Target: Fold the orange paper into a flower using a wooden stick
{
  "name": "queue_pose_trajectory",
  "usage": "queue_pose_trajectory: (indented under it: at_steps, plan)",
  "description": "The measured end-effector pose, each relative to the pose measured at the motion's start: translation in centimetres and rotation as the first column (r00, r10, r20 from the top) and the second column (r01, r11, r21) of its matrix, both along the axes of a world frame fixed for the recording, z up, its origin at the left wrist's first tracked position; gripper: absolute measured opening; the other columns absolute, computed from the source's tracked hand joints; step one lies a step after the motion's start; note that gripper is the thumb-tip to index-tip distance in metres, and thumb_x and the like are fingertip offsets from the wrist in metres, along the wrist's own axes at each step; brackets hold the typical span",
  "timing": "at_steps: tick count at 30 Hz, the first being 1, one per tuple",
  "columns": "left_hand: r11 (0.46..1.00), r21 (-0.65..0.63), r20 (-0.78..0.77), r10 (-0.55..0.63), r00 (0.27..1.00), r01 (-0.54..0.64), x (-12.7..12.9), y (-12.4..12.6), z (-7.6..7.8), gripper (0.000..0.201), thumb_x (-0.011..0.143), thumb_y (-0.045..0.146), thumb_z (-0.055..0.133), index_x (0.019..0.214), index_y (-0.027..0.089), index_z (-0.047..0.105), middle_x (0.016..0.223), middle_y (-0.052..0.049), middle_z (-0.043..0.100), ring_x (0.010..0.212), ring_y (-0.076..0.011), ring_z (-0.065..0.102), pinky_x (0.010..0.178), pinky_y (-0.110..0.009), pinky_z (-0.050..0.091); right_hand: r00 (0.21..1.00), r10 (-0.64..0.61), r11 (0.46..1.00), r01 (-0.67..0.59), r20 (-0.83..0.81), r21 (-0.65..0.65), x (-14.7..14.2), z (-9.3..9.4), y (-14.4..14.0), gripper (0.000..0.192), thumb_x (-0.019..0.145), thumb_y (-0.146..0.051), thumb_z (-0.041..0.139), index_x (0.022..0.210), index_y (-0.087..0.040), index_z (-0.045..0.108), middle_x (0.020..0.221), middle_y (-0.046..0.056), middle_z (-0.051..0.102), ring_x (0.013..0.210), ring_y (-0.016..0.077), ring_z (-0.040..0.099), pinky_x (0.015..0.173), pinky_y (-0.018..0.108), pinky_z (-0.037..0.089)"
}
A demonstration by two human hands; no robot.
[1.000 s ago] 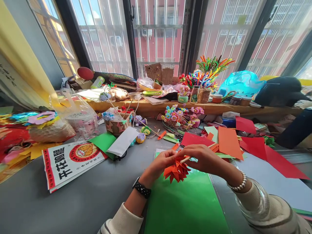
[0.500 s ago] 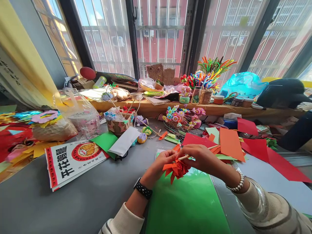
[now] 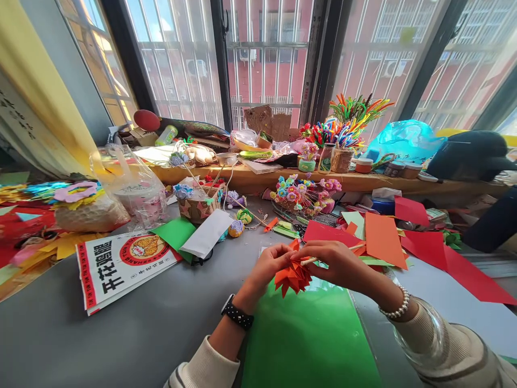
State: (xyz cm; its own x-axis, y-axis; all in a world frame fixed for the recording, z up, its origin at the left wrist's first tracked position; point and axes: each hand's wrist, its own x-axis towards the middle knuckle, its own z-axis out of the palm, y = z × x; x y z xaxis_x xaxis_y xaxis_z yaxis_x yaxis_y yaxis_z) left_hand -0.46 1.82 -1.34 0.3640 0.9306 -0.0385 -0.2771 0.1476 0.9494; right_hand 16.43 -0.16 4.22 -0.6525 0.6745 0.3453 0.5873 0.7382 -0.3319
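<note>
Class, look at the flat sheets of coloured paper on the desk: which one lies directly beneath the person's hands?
The big green sheet, right under the hands; the red and orange sheets lie farther back and right.

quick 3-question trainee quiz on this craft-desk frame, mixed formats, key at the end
1. True or false: the orange paper flower lies flat on the grey table, untouched.
2. What does the right hand pinch? A) scissors B) a thin wooden stick C) a pen
3. Fill in: right below the hands lies a ___ sheet of paper.

Key:
1. False: the left hand and the right hand both hold it above the table.
2. B
3. green
</note>
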Motion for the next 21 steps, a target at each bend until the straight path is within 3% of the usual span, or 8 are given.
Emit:
queue_pose_trajectory:
  at_steps: [6,10,15,21]
  plan:
    - [1.000,0.002,-0.034,-0.012,0.999,0.012,-0.1,0.0,0.2,0.034,0.053,0.039,0.073,0.062,0.011,0.055,0.060,0.002,0.054,0.055,-0.0086,0.050,0.057,-0.022,0.039,0.997,0.071,0.995,-0.071,-0.012,-0.065,0.3,-0.1,0.3,0.026,0.075,-0.012,0.054,0.094,-0.026,0.065,0.094,0.002,0.064,0.082,0.0131,0.061,0.066,0.021,0.045]
    - [0.991,0.126,-0.113,0.062,0.992,-0.048,0.0,-0.2,0.4,0.028,0.059,0.037,0.069,0.065,0.013,0.055,0.063,0.001,0.055,0.060,-0.0106,0.051,0.060,-0.023,0.041,0.997,0.059,0.995,-0.063,-0.049,-0.081,0.7,-0.4,-0.2,0.032,0.073,-0.009,0.053,0.098,-0.026,0.063,0.101,0.003,0.063,0.087,0.0149,0.060,0.073,0.025,0.046]
    - [0.900,0.386,-0.162,0.281,0.946,-0.202,-0.1,-0.4,0.5,0.020,0.066,0.033,0.064,0.067,0.015,0.055,0.069,0.000,0.054,0.068,-0.0122,0.050,0.061,-0.021,0.040,0.964,-0.121,0.993,0.115,-0.238,-0.036,0.4,-1.4,-1.0,0.035,0.073,-0.008,0.049,0.104,-0.023,0.058,0.101,0.004,0.063,0.089,0.0168,0.059,0.075,0.030,0.048]
    - [0.895,0.384,-0.133,0.296,0.946,-0.227,0.0,-0.8,0.8,0.017,0.068,0.031,0.062,0.069,0.015,0.055,0.069,0.000,0.054,0.067,-0.0116,0.050,0.061,-0.021,0.041,0.941,-0.040,0.990,0.083,-0.337,0.114,-0.1,-2.8,-0.7,0.025,0.077,-0.010,0.048,0.093,-0.019,0.064,0.092,0.007,0.066,0.084,0.0163,0.061,0.070,0.029,0.051]
